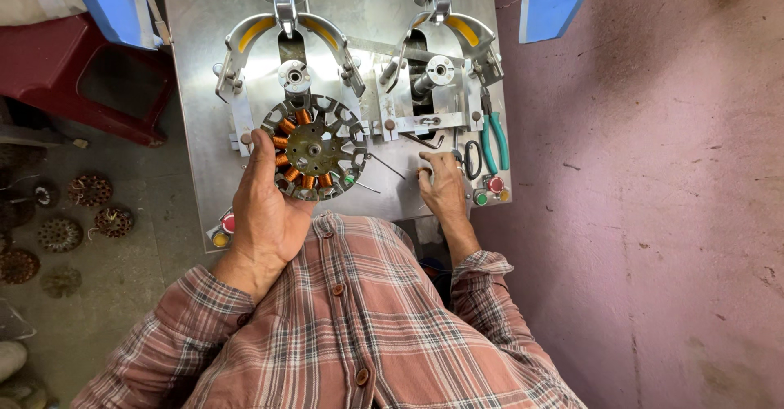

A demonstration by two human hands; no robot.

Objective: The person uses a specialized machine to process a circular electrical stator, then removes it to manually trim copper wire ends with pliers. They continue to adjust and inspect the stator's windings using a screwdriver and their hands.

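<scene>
On the metal table [204, 90], left hand [265, 205] holds stator [314, 147] seemingly face-up.

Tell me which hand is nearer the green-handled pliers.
Right. The right hand rests on the metal table just left of the green-handled pliers; the left hand is far across, holding the wound stator.

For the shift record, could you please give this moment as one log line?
left hand: holds part-wound stator | right hand: rests on metal bench near scissors | green pliers: untouched
</scene>
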